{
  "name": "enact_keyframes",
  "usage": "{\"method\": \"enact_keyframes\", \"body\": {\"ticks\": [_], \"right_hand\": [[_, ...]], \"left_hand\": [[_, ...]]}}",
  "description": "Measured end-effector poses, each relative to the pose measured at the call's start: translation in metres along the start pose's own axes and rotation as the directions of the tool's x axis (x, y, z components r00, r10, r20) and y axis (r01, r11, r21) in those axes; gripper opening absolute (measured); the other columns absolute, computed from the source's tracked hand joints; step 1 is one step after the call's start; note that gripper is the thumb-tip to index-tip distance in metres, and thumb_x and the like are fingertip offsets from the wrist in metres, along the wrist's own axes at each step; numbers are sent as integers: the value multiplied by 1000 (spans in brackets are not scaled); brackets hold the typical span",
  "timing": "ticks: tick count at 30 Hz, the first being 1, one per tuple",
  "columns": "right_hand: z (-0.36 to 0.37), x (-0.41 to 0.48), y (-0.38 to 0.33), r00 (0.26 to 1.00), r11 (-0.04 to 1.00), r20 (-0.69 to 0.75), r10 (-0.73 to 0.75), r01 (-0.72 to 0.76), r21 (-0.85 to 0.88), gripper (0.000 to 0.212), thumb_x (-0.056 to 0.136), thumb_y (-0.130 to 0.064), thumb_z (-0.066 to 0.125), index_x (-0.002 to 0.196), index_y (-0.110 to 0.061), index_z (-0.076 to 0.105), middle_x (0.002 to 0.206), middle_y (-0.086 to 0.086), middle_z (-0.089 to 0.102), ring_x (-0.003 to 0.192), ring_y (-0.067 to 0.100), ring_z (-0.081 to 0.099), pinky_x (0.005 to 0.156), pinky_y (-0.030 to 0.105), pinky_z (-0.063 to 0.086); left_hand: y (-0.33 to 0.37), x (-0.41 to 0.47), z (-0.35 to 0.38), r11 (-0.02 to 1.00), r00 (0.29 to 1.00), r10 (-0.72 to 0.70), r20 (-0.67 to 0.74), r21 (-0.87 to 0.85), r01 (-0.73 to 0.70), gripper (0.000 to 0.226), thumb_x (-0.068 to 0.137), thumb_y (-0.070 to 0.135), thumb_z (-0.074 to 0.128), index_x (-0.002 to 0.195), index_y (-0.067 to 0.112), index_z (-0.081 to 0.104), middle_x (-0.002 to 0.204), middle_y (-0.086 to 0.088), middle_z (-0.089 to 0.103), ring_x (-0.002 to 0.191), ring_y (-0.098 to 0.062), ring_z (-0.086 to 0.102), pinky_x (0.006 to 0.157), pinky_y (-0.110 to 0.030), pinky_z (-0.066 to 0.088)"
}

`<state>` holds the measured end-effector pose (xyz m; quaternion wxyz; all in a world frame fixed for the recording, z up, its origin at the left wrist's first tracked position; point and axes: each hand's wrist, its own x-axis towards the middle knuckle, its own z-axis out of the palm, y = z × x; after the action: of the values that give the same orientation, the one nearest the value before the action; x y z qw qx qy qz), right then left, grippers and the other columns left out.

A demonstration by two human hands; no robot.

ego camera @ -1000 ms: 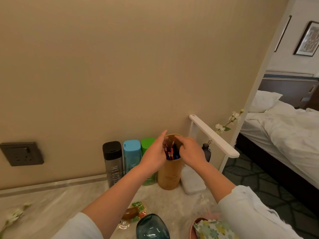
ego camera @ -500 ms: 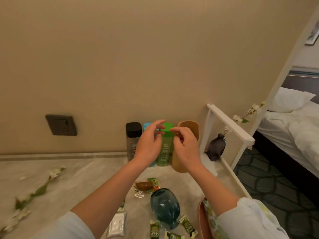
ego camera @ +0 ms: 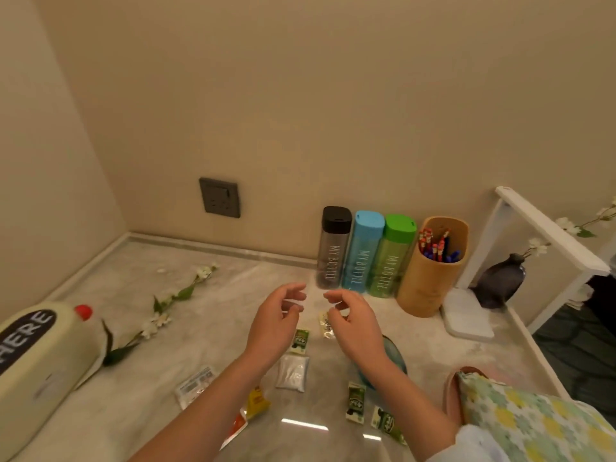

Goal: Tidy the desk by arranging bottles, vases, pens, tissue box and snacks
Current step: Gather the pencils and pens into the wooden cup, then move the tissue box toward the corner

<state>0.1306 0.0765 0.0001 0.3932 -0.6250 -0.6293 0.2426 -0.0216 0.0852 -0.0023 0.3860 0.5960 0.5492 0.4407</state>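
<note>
1. In the head view, both hands hover above the middle of the desk (ego camera: 233, 285), close together but not touching each other.
2. The left hand (ego camera: 273, 325) is released: its fingers are loosely curled and hold nothing.
3. The right hand (ego camera: 355, 328) is likewise released and grasps nothing, its fingertips pointing toward the left hand.
4. Beyond the hands, against the wall, three bottles stand upright in a touching row: black-capped bottle (ego camera: 335, 248), blue bottle (ego camera: 365, 251), green bottle (ego camera: 393, 258).
5. Just right of the green bottle stands the pen holder (ego camera: 430, 281) with the pens (ego camera: 436, 250) upright inside it; it is well apart from both hands.
6. Farther right, a dark vase (ego camera: 501, 281) with a flowering sprig stands under a white frame (ego camera: 550, 228).
7. A teal glass vase (ego camera: 398, 360) lies on the desk under the right wrist, mostly hidden by it.
8. Snack packets lie scattered below and between the hands: a green packet (ego camera: 301, 341) just beside the left hand, a white packet (ego camera: 293, 373) below it, a yellow packet (ego camera: 256, 398) by the left forearm, and two more green ones (ego camera: 356, 401) near the right forearm.
9. The tissue box (ego camera: 40, 351) lies at the far left, well apart from the left hand.
10. A loose flower sprig (ego camera: 166, 308) lies on the desk between the tissue box and the left hand.
</note>
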Motion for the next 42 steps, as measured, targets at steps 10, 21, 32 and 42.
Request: {"method": "enact_keyframes", "body": {"ticks": [10, 21, 32, 42], "right_hand": [[66, -25, -12, 980, 1000, 201, -14, 9, 25, 31, 88, -12, 55, 111, -31, 62, 108, -17, 58, 98, 2, 56, 87, 25, 51], [138, -33, -45, 926, 999, 373, -50, 38, 39, 31, 86, -14, 55, 111, -31, 62, 108, -14, 58, 100, 2, 54, 87, 26, 50], [175, -36, -62, 907, 1000, 421, -13, 4, 21, 31, 86, -14, 53, 110, -28, 65, 111, -10, 61, 101, 5, 56, 90, 32, 51], [196, -25, -93, 923, 997, 381, -42, 16, 71, 29, 88, -11, 53, 110, -26, 65, 108, -9, 63, 98, 4, 56, 82, 22, 46]], "left_hand": [[-44, -42, -49, 990, 982, -141, -122, 10, 143, 42, 91, 3, 52, 114, 37, 58, 105, 17, 64, 91, -3, 61, 73, -15, 48], [-79, -72, -120, 970, 936, -225, -269, 28, 242, 39, 93, 5, 52, 116, 36, 57, 106, 14, 63, 95, -2, 60, 72, -15, 48], [-106, -87, -147, 940, 956, -275, -105, 181, 290, 46, 85, 22, 68, 124, 39, 53, 112, 21, 61, 105, 3, 56, 91, -22, 50], [-102, -78, -184, 956, 968, -159, -195, 214, 200, 46, 85, 19, 67, 123, 42, 52, 110, 23, 59, 101, 6, 54, 84, -18, 49]]}}
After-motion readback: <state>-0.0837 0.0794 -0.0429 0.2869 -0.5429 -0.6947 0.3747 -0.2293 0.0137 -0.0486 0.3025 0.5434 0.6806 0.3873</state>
